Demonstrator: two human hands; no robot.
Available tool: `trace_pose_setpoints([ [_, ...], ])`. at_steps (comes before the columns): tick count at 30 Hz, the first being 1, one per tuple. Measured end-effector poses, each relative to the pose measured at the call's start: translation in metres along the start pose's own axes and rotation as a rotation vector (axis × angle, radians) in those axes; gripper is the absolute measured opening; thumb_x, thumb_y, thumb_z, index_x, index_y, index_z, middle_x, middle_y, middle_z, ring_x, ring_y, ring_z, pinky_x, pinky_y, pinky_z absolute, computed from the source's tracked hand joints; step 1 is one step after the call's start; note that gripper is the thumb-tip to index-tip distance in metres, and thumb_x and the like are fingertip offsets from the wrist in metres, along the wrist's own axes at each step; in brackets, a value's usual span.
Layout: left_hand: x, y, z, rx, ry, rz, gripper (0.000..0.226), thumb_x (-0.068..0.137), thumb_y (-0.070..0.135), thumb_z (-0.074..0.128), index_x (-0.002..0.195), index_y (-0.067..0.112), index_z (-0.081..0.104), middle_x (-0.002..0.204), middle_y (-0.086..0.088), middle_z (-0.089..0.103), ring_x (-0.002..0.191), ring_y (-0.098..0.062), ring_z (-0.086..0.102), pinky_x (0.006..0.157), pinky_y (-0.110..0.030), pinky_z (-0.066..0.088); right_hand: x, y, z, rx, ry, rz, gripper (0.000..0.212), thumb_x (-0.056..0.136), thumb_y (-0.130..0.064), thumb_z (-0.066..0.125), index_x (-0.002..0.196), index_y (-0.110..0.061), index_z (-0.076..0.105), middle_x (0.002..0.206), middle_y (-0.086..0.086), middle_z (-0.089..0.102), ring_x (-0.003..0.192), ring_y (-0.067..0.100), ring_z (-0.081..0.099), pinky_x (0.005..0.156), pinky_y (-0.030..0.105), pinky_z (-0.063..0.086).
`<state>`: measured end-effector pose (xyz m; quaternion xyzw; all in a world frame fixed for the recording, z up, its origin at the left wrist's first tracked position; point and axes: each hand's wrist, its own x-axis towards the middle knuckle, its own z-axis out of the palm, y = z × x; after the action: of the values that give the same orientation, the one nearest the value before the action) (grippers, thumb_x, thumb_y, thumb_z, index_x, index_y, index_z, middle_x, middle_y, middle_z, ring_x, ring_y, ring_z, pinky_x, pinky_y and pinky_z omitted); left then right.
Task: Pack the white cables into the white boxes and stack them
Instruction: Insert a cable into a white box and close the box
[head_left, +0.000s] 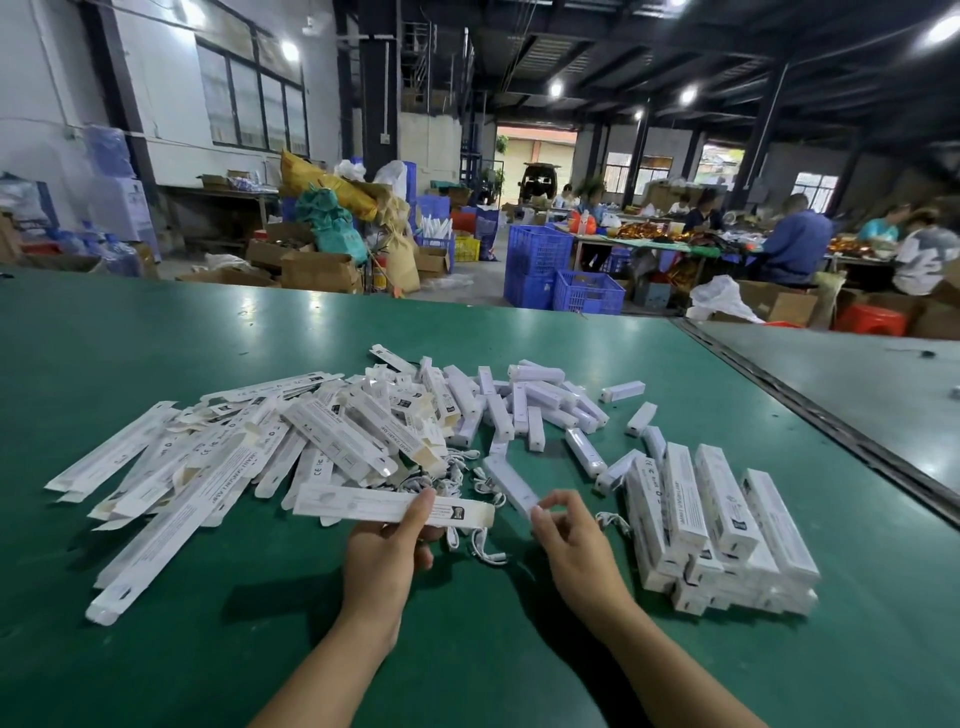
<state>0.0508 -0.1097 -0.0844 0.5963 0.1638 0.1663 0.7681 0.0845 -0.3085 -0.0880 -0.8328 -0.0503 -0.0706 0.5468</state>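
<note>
My left hand (387, 551) holds a long flat white box (363, 506) crosswise, thumb on top near its right end. My right hand (569, 535) pinches the near end of a white wrapped cable packet (509, 480) lying on the green table (260, 649). Loose white cables (480, 545) lie between and just beyond my hands. A heap of flat unfolded white boxes (234, 457) spreads to the left. Several wrapped cable packets (524, 405) lie scattered at the middle. A stack of packed white boxes (722, 525) stands to the right.
A dark seam (810, 415) divides this table from a grey-green one at the right. Beyond the far edge are blue crates (561, 275), cardboard boxes and sacks. Several people sit working at tables at the back right.
</note>
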Motion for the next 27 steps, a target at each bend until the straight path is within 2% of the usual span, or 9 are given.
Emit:
trace_pose_setpoints([
  [3,-0.003,0.002,0.000,-0.035,0.013,0.003,0.034,0.076,0.044,0.076,0.079,0.010,0.074,0.064,-0.007,0.070,0.046,-0.013,0.055,0.058,-0.032,0.048,-0.014,0.000,-0.001,0.135,0.060,0.021,0.009,0.098,-0.027,0.057,0.090,-0.028,0.052,0.082,0.007,0.068,0.080,0.029,0.064,0.077,0.045,0.053],
  [5,-0.004,0.002,0.000,-0.045,0.026,0.002,0.030,0.077,0.042,0.077,0.073,0.013,0.075,0.063,-0.008,0.070,0.047,-0.014,0.056,0.062,-0.036,0.049,-0.020,-0.002,-0.001,0.207,0.072,0.006,0.010,0.097,-0.017,0.059,0.092,-0.021,0.051,0.077,0.007,0.067,0.080,0.030,0.067,0.081,0.050,0.052],
  [8,-0.004,0.002,-0.001,-0.054,0.039,-0.020,0.039,0.079,0.045,0.076,0.056,0.013,0.073,0.063,-0.009,0.070,0.049,-0.016,0.058,0.073,-0.043,0.052,-0.024,-0.006,-0.002,0.259,0.077,-0.027,0.013,0.094,-0.006,0.059,0.096,-0.019,0.054,0.077,0.007,0.065,0.072,0.025,0.069,0.078,0.050,0.054],
  [13,-0.002,0.003,-0.001,-0.109,0.081,-0.033,0.043,0.082,0.042,0.075,0.054,0.010,0.072,0.063,-0.011,0.071,0.050,-0.017,0.060,0.083,-0.048,0.051,-0.029,-0.011,-0.007,0.258,0.077,-0.093,0.028,0.089,0.000,0.061,0.087,-0.027,0.068,0.068,0.003,0.065,0.061,0.021,0.064,0.069,0.043,0.055],
  [16,-0.001,0.004,-0.001,-0.149,0.097,-0.035,0.041,0.086,0.039,0.073,0.056,0.011,0.072,0.061,-0.009,0.070,0.047,-0.014,0.060,0.078,-0.044,0.051,-0.029,-0.014,-0.007,0.265,0.053,-0.096,0.016,0.085,-0.011,0.065,0.086,-0.027,0.069,0.068,0.004,0.063,0.061,0.018,0.061,0.066,0.041,0.053],
  [19,0.000,0.006,-0.001,-0.187,0.106,-0.047,0.037,0.083,0.041,0.072,0.065,0.008,0.071,0.059,-0.005,0.069,0.045,-0.011,0.060,0.057,-0.030,0.052,-0.030,-0.016,-0.006,0.240,0.010,-0.083,0.010,0.073,-0.027,0.065,0.082,-0.028,0.069,0.067,0.004,0.063,0.061,0.013,0.057,0.063,0.037,0.048],
  [21,0.001,0.007,-0.001,-0.218,0.110,-0.058,0.037,0.086,0.039,0.071,0.075,0.003,0.068,0.058,-0.004,0.069,0.044,-0.010,0.059,0.047,-0.023,0.051,-0.030,-0.017,-0.006,0.224,-0.010,-0.087,0.008,0.073,-0.026,0.066,0.080,-0.027,0.070,0.065,0.003,0.061,0.060,0.014,0.056,0.062,0.037,0.045],
  [23,0.001,0.008,-0.001,-0.233,0.105,-0.066,0.036,0.088,0.037,0.070,0.077,0.003,0.067,0.058,-0.004,0.068,0.044,-0.009,0.059,0.045,-0.021,0.051,-0.030,-0.017,-0.006,0.210,-0.024,-0.085,0.008,0.078,-0.020,0.069,0.081,-0.028,0.070,0.065,0.006,0.062,0.060,0.015,0.057,0.063,0.035,0.045],
  [27,0.001,0.008,-0.003,-0.204,0.086,-0.048,0.036,0.088,0.036,0.070,0.077,0.003,0.066,0.058,-0.004,0.067,0.045,-0.010,0.057,0.044,-0.021,0.050,-0.029,-0.016,-0.007,0.150,-0.016,-0.095,0.023,0.086,-0.010,0.067,0.082,-0.032,0.070,0.064,0.008,0.064,0.054,0.010,0.054,0.054,0.021,0.040],
])
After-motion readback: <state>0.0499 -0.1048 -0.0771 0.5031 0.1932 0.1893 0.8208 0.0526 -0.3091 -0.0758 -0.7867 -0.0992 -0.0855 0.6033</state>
